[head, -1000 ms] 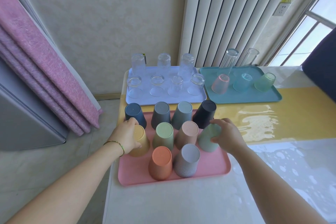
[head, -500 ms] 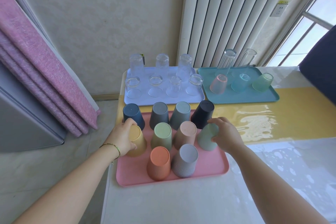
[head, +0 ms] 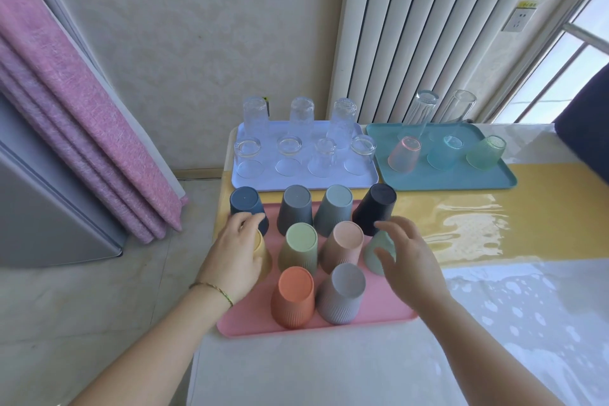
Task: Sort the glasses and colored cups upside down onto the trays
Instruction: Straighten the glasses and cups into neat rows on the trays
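My left hand (head: 235, 257) curls round the yellow cup (head: 265, 257), seating it rim-down; my right hand (head: 412, 260) spreads empty over the mint cup (head: 372, 252).

Pink curtain (head: 82, 128) at L, white radiator (head: 412, 26) behind, window (head: 576, 59) R

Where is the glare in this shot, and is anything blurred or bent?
Head view: window glare washes the glossy table cover right of the pink tray; the right hand looks slightly motion-soft; the wide lens splays the radiator and curtain outward.
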